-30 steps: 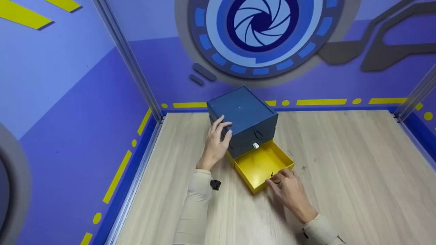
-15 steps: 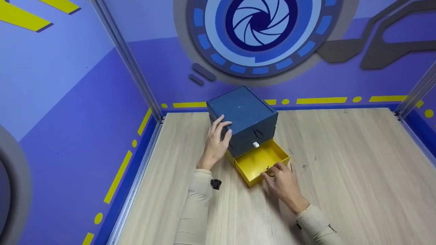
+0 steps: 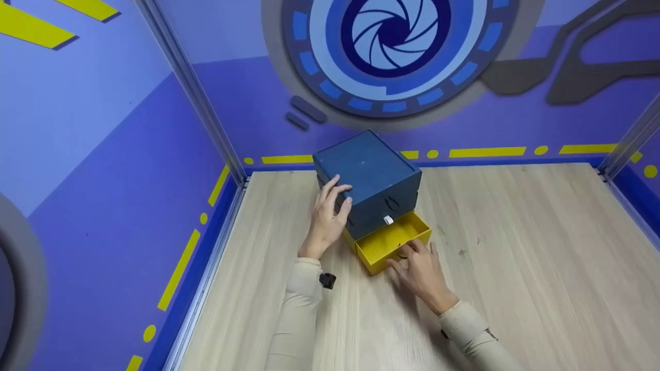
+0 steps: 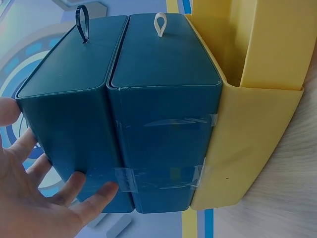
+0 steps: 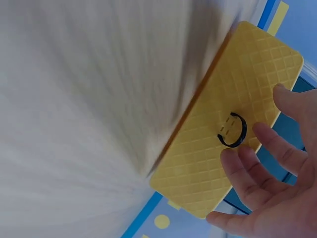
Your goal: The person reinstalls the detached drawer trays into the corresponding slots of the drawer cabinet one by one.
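Observation:
A stack of drawer boxes stands on the table: two dark blue ones (image 4: 163, 114) above a yellow one at the bottom. The yellow drawer (image 3: 381, 243) is pulled partly out, and its visible inside is bare. My left hand (image 3: 326, 219) rests spread against the left side and top edge of the uppermost blue box (image 3: 363, 165). At the yellow drawer's front panel (image 5: 257, 64), my right hand (image 3: 423, 270) touches with loosely bent fingers. Beside those fingertips a black pull loop (image 5: 242, 130) stands out, not gripped.
The blue drawers carry a black loop (image 4: 82, 24) and a white loop (image 4: 160, 24). Clear tape (image 4: 171, 186) joins the boxes at the side. Behind the stack rises a printed purple wall (image 3: 232, 103), meeting the wooden table (image 3: 526, 257). Metal frame posts stand at the corners.
The yellow drawer has slid further into its case. My right hand has moved with it, up and to the left. My left hand has stayed on the blue box.

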Motion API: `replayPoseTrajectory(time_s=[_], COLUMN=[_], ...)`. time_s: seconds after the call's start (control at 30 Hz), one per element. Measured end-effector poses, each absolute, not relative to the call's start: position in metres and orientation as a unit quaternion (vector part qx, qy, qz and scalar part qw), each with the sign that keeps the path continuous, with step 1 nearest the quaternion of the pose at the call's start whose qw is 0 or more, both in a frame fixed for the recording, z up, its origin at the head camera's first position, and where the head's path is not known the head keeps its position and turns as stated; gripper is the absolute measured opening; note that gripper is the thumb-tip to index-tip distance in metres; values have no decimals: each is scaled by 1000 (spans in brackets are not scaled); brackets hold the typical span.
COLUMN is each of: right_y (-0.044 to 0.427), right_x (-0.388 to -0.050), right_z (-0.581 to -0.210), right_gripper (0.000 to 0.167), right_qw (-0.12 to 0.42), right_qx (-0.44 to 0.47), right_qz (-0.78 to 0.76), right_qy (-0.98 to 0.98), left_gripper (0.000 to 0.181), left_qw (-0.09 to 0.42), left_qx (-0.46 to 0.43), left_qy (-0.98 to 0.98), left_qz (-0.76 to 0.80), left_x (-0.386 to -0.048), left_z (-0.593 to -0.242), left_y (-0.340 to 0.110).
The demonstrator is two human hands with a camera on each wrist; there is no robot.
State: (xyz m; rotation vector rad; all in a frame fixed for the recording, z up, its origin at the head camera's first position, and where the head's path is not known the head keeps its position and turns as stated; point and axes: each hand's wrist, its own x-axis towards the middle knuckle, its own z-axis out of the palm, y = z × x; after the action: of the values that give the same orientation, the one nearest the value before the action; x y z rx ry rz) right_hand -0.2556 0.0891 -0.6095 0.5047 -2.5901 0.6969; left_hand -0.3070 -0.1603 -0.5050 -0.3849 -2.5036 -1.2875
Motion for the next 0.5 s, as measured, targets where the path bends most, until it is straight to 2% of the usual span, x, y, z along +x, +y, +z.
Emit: replayPoseTrajectory(time_s=[0.5], right_y=[74], right_x=[-269], right_z=[-618], right_gripper=[46], right_qw=[178], right_qx=[178], right_qz=[250], right_qy=[-935], left_gripper=[38], left_qw=[147], left_qx=[-126], left_qy=[-875], left_qz=[-443], left_x=[-307], left_z=[-505], left_y=[-162])
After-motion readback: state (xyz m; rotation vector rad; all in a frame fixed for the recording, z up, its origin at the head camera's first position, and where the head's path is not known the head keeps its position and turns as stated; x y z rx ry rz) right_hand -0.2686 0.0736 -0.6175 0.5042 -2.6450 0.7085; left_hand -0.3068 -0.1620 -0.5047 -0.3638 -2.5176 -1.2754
